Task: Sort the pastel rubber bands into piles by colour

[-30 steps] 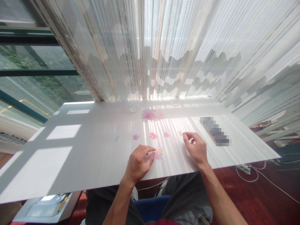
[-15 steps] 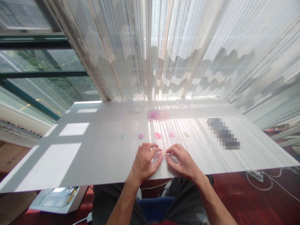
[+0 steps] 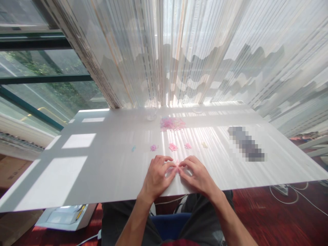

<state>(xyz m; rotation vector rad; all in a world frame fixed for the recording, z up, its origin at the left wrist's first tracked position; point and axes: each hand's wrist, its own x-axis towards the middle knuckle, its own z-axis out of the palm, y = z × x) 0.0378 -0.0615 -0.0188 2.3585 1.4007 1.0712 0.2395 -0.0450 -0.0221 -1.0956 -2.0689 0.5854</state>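
Note:
Close to the front edge of the white table (image 3: 110, 177), my left hand (image 3: 159, 174) and my right hand (image 3: 195, 171) meet almost fingertip to fingertip. Both are curled, with thumb and fingers closing on a small cluster of thin pink pieces (image 3: 177, 165), too fine to name exactly. Just beyond lies a row of small heaps: blue (image 3: 133, 148), purple (image 3: 153, 147), deep pink (image 3: 173, 147), light pink (image 3: 188, 146) and pale yellow (image 3: 204, 145). Behind them spreads a larger mixed, mostly pink pile (image 3: 172, 124).
Two clear round dishes, one left (image 3: 150, 113) and one right (image 3: 197, 110), sit near the curtain (image 3: 143, 68). A blurred-out dark object (image 3: 247, 143) lies on the right. Below the table are a white box (image 3: 64, 218) and a power strip (image 3: 282, 191) with cables.
My right hand has shifted slightly left, so the fingertips of both hands are closer together around the pink pieces. The camera view has moved slightly.

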